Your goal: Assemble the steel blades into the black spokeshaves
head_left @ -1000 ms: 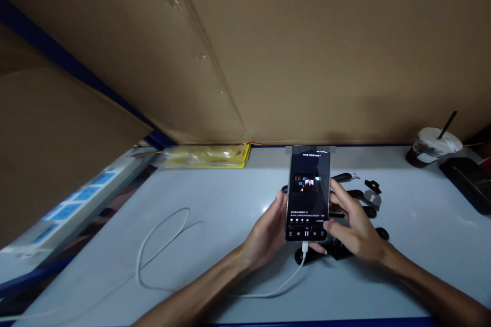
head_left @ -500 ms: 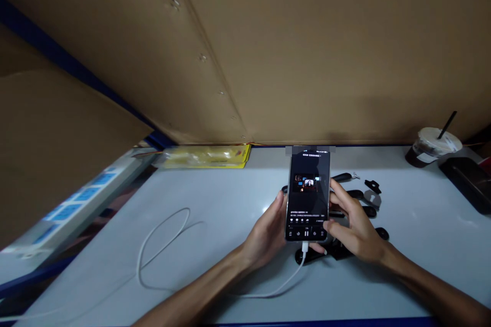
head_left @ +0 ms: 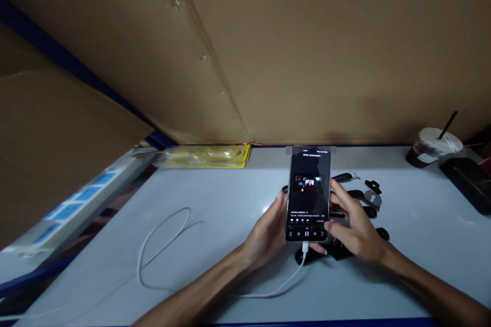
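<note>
A smartphone [head_left: 308, 196] stands tilted up between my hands, its dark screen lit with a small picture, text and a row of icons. My left hand [head_left: 268, 230] grips its left edge, thumb along the side and other fingers behind. On the right edge, my right hand [head_left: 355, 227] closes round it, thumb at the screen's lower right corner. A white charging cable [head_left: 284, 286] plugs into the phone's bottom and runs left under my left forearm. Beneath and behind the phone lie several black-handled tools [head_left: 342, 177], partly hidden by it and my hands.
A lidded cup with a black straw [head_left: 431, 147] stands back right, beside a black case [head_left: 466, 184]. Near the tools lies a small black part [head_left: 373, 186]. Yellow packaging in clear plastic [head_left: 207, 156] rests along the cardboard wall [head_left: 307, 51]. A white power strip [head_left: 76, 202] runs along the left.
</note>
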The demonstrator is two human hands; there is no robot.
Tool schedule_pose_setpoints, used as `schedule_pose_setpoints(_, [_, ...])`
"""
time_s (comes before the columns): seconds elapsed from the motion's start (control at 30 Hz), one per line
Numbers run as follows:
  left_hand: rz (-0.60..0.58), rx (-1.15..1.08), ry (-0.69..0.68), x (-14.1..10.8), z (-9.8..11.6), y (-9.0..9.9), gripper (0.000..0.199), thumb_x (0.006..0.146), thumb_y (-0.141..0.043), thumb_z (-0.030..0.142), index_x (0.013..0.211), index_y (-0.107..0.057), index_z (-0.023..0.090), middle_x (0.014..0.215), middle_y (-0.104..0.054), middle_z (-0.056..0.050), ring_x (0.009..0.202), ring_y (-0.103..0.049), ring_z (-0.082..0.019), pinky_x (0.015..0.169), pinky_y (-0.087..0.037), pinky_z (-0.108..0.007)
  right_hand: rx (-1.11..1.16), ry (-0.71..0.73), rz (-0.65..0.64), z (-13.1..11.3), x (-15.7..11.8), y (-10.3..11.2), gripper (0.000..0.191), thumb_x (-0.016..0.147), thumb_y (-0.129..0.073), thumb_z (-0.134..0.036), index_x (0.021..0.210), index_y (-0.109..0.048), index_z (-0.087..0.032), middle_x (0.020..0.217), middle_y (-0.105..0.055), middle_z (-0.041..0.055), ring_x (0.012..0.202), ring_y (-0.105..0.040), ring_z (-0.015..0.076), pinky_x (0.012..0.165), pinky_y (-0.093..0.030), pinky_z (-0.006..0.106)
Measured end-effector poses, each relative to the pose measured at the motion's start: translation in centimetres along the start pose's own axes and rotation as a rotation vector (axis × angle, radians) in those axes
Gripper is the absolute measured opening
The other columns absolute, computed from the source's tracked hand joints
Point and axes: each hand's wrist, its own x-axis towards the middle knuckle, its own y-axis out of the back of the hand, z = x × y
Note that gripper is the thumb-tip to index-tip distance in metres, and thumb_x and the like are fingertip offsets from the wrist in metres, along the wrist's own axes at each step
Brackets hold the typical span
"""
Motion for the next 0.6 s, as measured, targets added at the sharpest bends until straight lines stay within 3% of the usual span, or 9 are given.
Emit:
schedule_pose_setpoints(0.2, [0.001, 0.022, -0.002, -0.08, 0.04, 0.04, 0.063, 0.102, -0.046, 0.067, 0.141, -0.059, 0.019, 0.127, -0.071, -0.017, 0.118, -0.068, -0.036, 0.094, -0.059, -0.053, -0.008, -0.006, 0.003, -0.29, 0.02, -0.01, 0.078, 0.083, -0.054, -0.02, 0.158, -0.034, -0.018, 0.087, -0.065, 0.0017, 0.075, -0.058, 0.0198, 0.07, -0.049, 0.039])
schedule_pose_setpoints(0.6, [0.006, 0.021, 0.001, -0.05, -0.02, 0.12, 0.064, 0.101, -0.048, 0.068, 0.143, -0.057, 0.02, 0.126, -0.071, -0.017, 0.118, -0.068, -0.036, 0.094, -0.058, -0.054, -0.036, -0.009, 0.008, -0.22, 0.02, 0.03, 0.078, 0.082, -0.054, -0.022, 0.158, -0.036, -0.022, 0.087, -0.067, 0.0028, 0.083, -0.062, 0.0239, 0.072, -0.052, 0.042])
